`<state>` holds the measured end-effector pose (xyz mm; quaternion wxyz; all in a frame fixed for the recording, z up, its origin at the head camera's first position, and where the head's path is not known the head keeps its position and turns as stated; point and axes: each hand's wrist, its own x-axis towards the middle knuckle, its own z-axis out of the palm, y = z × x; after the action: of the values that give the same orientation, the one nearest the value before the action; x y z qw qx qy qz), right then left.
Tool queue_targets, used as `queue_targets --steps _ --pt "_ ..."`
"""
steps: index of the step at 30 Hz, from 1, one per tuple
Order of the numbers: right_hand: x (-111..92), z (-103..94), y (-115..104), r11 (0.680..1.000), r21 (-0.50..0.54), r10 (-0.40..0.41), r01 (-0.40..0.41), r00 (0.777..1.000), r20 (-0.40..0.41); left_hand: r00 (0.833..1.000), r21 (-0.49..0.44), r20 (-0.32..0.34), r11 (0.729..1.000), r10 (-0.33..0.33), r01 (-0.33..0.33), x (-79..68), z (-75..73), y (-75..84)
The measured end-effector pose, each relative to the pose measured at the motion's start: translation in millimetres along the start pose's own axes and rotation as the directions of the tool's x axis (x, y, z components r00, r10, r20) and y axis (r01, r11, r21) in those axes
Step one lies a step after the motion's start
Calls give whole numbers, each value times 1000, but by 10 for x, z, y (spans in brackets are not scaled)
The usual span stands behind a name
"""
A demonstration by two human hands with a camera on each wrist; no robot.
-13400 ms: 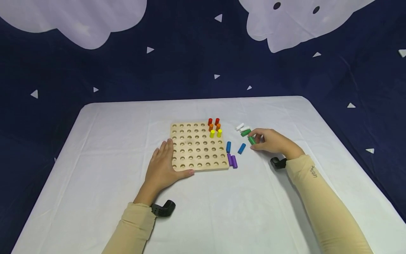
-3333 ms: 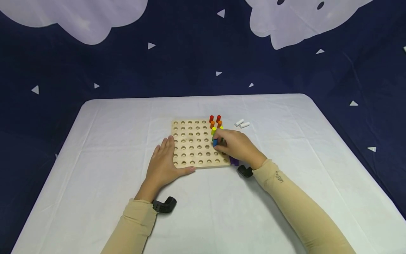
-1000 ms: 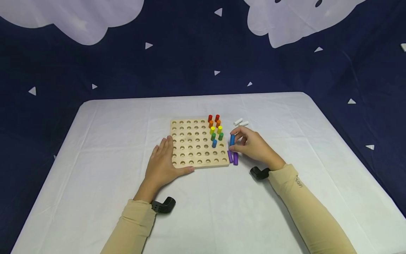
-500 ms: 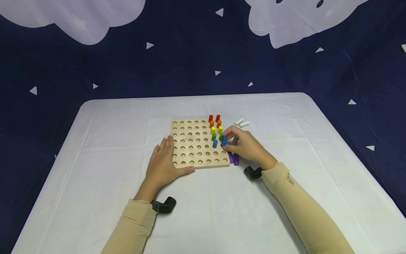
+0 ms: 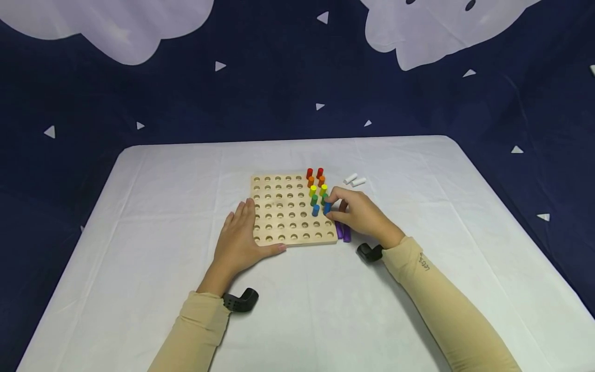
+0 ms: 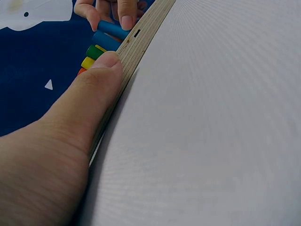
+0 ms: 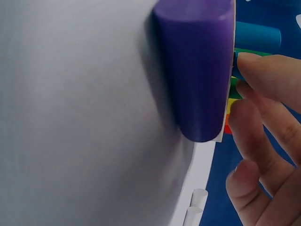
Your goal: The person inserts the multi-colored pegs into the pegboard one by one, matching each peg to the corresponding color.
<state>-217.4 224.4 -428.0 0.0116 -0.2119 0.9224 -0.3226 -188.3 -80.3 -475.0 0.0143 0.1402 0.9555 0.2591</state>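
Observation:
A wooden pegboard (image 5: 279,217) with rows of round holes lies on the table. My left hand (image 5: 238,240) rests along its left edge, fingers straight, thumb at the front edge. My right hand (image 5: 360,212) pinches a blue peg (image 5: 327,207) between thumb and fingertips, upright at the rightmost column; its lower end is hidden in the right wrist view. Another blue peg (image 5: 315,210) stands just left of it. Behind them, pairs of green pegs (image 5: 314,200), yellow pegs (image 5: 313,190), orange pegs (image 5: 311,182) and red pegs (image 5: 309,173) stand in the board.
Two purple pegs (image 7: 197,75) lie on the white tablecloth (image 5: 297,310) against the board's right side, under my right hand. Two white pegs (image 5: 358,182) lie beyond its back right corner. A dark blue backdrop (image 5: 260,103) hangs behind the table.
Both green pegs and one blue peg have gone from the tablecloth into the board. Over the last second my right hand carried the second blue peg left and down to the board; my left hand stayed.

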Motion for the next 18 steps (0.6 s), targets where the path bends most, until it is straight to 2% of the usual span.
queue_targets --steps 10,18 --pt "2 4 -23 999 -30 -20 21 999 45 1000 4 0 1000 -1 1 -2 0 2" --pt "-130 -117 24 999 36 -9 8 999 47 1000 2 2 1000 -2 2 2 2 3"
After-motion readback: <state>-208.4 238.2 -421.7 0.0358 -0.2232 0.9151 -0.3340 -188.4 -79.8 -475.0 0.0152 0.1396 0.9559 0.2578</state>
